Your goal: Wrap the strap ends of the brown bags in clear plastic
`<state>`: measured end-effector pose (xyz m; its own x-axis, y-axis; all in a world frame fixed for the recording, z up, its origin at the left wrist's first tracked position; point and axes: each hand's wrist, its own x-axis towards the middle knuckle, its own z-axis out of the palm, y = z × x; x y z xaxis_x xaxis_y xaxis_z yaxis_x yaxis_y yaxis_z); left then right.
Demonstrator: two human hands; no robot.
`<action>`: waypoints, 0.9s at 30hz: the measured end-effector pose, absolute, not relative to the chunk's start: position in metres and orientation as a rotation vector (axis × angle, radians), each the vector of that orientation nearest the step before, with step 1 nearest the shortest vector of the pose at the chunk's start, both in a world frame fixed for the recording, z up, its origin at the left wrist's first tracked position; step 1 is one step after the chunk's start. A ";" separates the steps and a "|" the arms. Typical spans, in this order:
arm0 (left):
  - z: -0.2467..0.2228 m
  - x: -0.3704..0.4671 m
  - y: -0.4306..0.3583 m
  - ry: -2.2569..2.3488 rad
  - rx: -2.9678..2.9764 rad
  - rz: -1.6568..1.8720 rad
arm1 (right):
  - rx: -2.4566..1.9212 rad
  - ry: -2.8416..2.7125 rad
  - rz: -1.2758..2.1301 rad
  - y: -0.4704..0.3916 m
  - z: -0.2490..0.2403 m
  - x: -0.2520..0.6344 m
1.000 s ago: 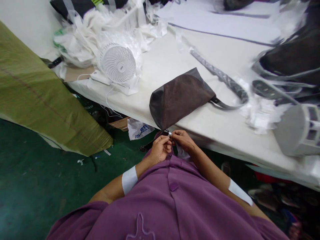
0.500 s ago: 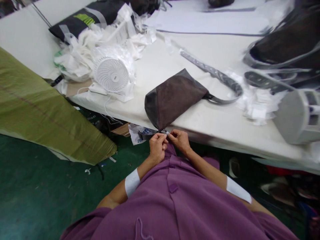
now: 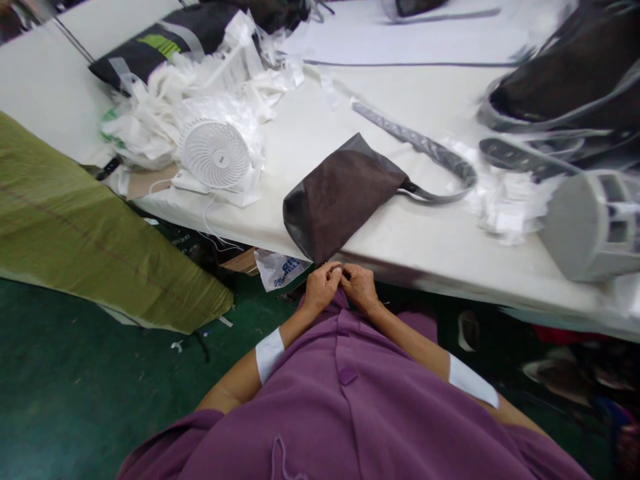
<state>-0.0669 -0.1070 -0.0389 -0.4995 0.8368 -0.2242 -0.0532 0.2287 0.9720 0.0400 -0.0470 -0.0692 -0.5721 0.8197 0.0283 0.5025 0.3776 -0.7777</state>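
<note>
A dark brown bag (image 3: 345, 197) with black ends lies on the white table (image 3: 310, 120), one corner at the front edge. Its strap (image 3: 440, 157), partly wrapped in plastic, curves to the right and back. At the bag's near corner my left hand (image 3: 321, 287) and my right hand (image 3: 359, 287) meet, fingers bent and pressed together. Whatever sits between the fingertips is too small and hidden to name.
A white fan (image 3: 216, 153) and crumpled white plastic (image 3: 150, 120) are at the left. Green cloth (image 3: 100, 240) hangs on the near left. A grey tape dispenser (image 3: 583, 227) and dark bags (image 3: 570, 73) occupy the right.
My hands have drawn closer together at the bag's corner, hiding the small pale piece that showed between them. The dark strap left of my left hand no longer shows.
</note>
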 end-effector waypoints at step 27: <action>-0.099 -0.079 -0.125 1.017 -0.130 1.461 | -1.165 -0.994 2.414 -0.042 -0.069 0.031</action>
<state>-0.0785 -0.1251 -0.0990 -0.2056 0.7496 -0.6292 -0.8503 0.1815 0.4940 0.0311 -0.0417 -0.0693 -0.6348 0.5134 -0.5775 0.0420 -0.7233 -0.6892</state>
